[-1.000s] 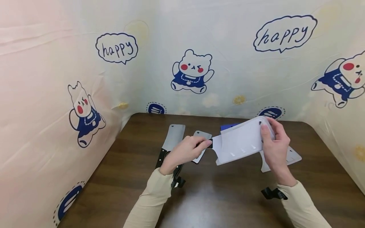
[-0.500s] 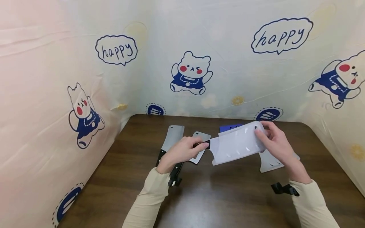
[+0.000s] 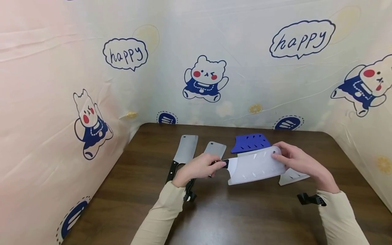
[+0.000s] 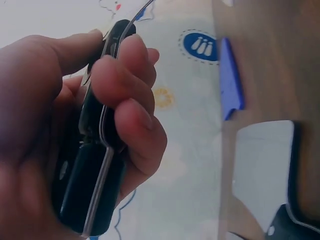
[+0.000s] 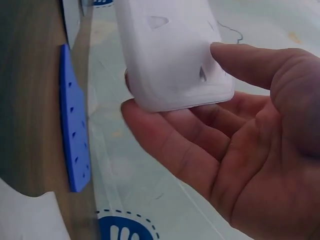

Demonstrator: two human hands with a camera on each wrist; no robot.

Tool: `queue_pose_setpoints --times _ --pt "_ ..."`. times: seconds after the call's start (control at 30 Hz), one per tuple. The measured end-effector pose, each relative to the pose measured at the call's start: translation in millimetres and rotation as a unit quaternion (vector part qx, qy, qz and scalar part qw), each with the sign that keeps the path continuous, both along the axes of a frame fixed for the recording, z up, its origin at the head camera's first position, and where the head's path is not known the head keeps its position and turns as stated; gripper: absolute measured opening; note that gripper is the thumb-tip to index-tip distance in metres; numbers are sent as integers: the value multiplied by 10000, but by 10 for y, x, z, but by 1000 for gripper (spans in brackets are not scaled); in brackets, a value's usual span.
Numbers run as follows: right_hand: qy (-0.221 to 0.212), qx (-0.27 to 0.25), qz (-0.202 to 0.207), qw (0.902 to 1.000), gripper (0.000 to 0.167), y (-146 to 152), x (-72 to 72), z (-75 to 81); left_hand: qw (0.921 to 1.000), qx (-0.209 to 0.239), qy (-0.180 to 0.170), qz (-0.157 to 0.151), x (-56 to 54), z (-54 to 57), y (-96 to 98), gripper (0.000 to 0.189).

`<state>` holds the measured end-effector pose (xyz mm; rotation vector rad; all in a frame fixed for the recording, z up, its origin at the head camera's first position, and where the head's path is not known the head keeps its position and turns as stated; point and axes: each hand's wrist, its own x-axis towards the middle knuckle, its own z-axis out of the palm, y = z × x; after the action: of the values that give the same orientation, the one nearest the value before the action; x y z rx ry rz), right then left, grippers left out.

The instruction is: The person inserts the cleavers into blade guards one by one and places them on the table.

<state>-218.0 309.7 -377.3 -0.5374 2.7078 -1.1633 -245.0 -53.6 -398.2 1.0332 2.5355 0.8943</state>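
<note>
My left hand (image 3: 204,165) grips the black handle (image 4: 102,145) of a cleaver, its fingers curled round it in the left wrist view. Most of the cleaver's blade (image 3: 233,165) is inside a white slotted blade guard (image 3: 256,166), held above the table and slightly tilted. At the guard's far end, my right hand (image 3: 295,159) pinches it, thumb on one face and fingers behind and under the end edge (image 5: 185,104). Left of these lie a large cleaver (image 3: 187,148) and a smaller one (image 3: 215,149), whose handles are partly hidden by my left arm.
A blue slotted blade guard (image 3: 250,142) lies at the back of the brown table (image 3: 239,217). Another white guard (image 3: 292,177) rests on the table below my right hand, partly covered from view. Printed fabric (image 3: 251,41) encloses the table's back and sides.
Both hands have lowered the cleaver and its guard, bringing the blue guard more into view. My right hand has turned, its wrist swinging right, while still holding the guard's end.
</note>
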Motion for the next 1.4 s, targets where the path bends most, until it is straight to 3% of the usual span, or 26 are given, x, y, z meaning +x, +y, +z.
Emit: queue_pose_setpoints --times 0.17,0.43,0.63,0.77,1.2,1.3,1.4 --pt "-248 201 61 9995 33 36 -16 -88 9996 -118 -210 -152 30 -118 37 31" --pt "-1047 361 710 9913 28 -19 -1 -345 9946 -738 -241 -684 226 -318 -69 37" --pt "-1357 483 1059 9839 25 -66 58 -451 9872 -1160 363 -1031 345 -359 -66 34" --pt "-1654 363 1287 9771 19 -35 147 -512 9817 -1374 575 -1183 400 -395 -49 29" --pt "-2370 327 1326 9619 21 28 208 -578 9745 -1710 529 -1353 444 -388 89 24" --pt "-2371 455 1298 9617 22 30 230 -555 9729 -1794 519 -1361 430 -377 84 23" --pt "-2153 670 1134 9676 25 43 239 -491 9762 -1714 434 -1253 390 -359 41 24"
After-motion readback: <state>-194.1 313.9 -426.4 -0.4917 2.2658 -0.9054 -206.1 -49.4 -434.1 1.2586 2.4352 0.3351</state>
